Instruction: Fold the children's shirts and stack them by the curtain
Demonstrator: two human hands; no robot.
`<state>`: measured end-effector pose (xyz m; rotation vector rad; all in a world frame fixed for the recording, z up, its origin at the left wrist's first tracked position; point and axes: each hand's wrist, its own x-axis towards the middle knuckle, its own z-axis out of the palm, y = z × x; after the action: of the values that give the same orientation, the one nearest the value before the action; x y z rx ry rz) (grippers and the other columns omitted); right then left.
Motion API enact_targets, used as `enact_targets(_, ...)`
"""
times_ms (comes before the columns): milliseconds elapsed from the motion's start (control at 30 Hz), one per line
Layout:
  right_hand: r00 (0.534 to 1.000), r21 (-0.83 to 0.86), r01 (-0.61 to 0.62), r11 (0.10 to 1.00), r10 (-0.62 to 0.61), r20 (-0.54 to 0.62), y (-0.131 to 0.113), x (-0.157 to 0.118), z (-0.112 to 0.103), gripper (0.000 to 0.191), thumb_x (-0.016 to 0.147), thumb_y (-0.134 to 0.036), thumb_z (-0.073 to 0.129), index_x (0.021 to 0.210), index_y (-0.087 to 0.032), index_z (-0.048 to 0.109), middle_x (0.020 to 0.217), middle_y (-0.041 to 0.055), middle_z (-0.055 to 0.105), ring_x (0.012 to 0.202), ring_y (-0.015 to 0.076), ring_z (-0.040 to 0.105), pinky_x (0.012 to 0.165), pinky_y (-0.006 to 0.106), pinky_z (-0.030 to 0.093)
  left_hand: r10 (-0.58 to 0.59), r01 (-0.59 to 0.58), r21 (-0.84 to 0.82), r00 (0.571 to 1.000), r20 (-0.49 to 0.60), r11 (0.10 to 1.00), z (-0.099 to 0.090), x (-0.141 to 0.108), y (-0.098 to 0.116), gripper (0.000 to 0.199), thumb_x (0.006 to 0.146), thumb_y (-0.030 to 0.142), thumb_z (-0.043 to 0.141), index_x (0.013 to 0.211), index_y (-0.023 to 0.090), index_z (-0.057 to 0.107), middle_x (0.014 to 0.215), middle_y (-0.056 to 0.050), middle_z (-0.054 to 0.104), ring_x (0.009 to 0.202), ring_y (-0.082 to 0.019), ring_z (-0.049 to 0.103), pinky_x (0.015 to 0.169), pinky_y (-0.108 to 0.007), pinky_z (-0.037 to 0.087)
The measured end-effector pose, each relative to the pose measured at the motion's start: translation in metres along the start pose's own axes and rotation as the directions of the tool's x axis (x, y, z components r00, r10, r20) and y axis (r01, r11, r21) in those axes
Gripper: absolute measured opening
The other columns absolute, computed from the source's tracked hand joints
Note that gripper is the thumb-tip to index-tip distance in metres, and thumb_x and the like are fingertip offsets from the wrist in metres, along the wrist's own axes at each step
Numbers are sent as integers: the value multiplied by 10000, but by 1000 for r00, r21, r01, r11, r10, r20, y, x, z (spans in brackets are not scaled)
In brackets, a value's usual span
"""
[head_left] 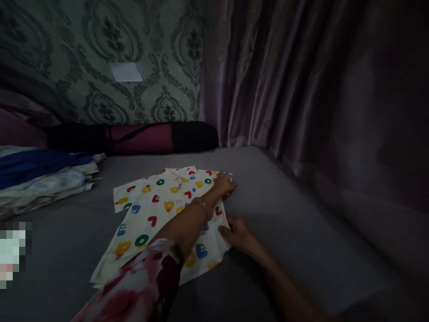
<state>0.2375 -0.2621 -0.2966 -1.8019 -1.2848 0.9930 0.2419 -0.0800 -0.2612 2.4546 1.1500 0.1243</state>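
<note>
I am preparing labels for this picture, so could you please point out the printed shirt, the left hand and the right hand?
Printed shirt (pixel 161 212): head view, on its front.
Left hand (pixel 224 182): head view, on its back.
Right hand (pixel 239 232): head view, on its back.

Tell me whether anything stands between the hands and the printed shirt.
Nothing visible does: the left hand is at the upper right of the printed shirt in the picture, the right hand at its side edge below. The left forearm crosses over the shirt, hiding part of the print.
</note>
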Motion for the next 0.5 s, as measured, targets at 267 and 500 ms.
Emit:
enact_targets(267,996,28,28,999,-30,87,-15,-16,-4,180,751,-289,524,622,-165,539,563,-38,478,518,85,403,466,197,272,-36,38,26,996,-76,999,8,15,10,312,873,201,490,1107,67,648,1211,-251,573,1159,-319,529,940,-393,451)
enact_targets(500,994,69,28,997,-36,106,-16,-17,-6,156,764,-286,542,713,-150,598,626,-19,560,578,106,484,503,192,346,-149,133,-205,987,-62,970,-7,28,-5,218,786,162,614,981,98,686,1067,-198,673,1065,-306,621,866,-352,490)
